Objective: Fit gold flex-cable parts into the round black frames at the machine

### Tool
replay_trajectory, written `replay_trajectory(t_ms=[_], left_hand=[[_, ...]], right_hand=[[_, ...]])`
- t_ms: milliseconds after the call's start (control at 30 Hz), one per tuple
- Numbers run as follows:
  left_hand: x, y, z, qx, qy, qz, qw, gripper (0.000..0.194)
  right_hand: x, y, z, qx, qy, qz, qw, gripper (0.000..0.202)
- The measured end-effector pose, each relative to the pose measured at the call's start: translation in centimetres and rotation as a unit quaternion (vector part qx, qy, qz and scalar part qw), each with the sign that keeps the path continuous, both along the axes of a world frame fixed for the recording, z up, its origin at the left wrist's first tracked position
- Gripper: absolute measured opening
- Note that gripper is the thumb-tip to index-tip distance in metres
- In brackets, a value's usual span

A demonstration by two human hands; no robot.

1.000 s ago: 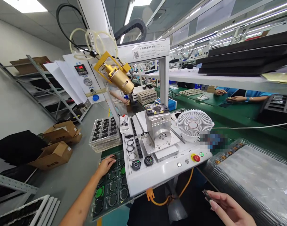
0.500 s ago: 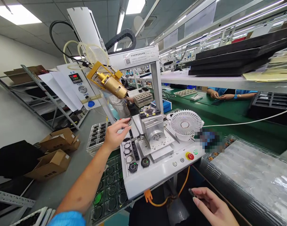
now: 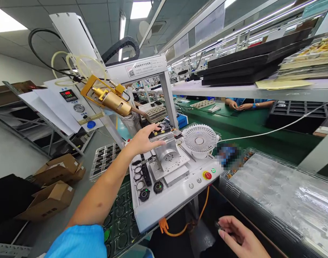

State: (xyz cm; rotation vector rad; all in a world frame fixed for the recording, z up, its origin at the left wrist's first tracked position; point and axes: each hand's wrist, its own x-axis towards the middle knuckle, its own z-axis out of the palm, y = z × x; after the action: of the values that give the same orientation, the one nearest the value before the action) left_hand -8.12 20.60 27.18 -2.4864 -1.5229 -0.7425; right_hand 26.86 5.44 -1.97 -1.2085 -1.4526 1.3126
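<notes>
My left hand (image 3: 146, 139) reaches to the black fixture (image 3: 164, 129) on top of the metal block (image 3: 166, 152), its thumb and fingers apart around the fixture's left side. Whether the fingertips touch it is hard to tell. Low at the right, my right hand (image 3: 240, 233) is closed on a small dark part (image 3: 218, 225) that shows at its fingertips. A gold dispensing head (image 3: 114, 102) hangs tilted above and left of the fixture. Two round black parts (image 3: 158, 187) and several rings (image 3: 137, 176) lie on the white machine base (image 3: 164, 208).
A white fan (image 3: 200, 140) stands right of the block, near a red button (image 3: 207, 175). Clear stacked trays (image 3: 277, 190) fill the right. A tray of rings (image 3: 119, 218) lies under my left arm. Another person's hands (image 3: 240, 105) rest at the far green bench (image 3: 261, 134).
My left hand has moved right, from beside the machine base to the fixture on the block. My right hand stays low with the small part. The view has shifted slightly.
</notes>
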Motion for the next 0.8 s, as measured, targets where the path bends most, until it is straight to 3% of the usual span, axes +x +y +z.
replay_trajectory(t_ms=[133, 267, 400, 633, 800], left_hand=[[0.2, -0.4, -1.5, 0.013, 0.019, -0.005, 1.000, 0.074], [0.9, -0.7, -0.9, 0.005, 0.046, 0.036, 0.998, 0.080], [0.4, -0.8, -0.2, -0.029, 0.058, 0.000, 0.998, 0.082], [0.6, -0.8, -1.9, 0.031, 0.022, 0.011, 0.999, 0.080], [0.4, -0.4, -1.6, 0.015, 0.004, -0.014, 1.000, 0.069]], right_hand=[[-0.7, 4.1, 1.6, 0.027, -0.009, -0.032, 0.999, 0.049], [-1.7, 8.3, 3.0, 0.056, -0.096, -0.043, 0.993, 0.071], [-2.3, 11.0, 2.9, 0.031, -0.277, -0.037, 0.960, 0.091], [-2.9, 12.1, 1.1, 0.029, -0.422, 0.015, 0.906, 0.089], [-2.4, 11.6, 1.2, 0.045, -0.462, 0.018, 0.885, 0.084]])
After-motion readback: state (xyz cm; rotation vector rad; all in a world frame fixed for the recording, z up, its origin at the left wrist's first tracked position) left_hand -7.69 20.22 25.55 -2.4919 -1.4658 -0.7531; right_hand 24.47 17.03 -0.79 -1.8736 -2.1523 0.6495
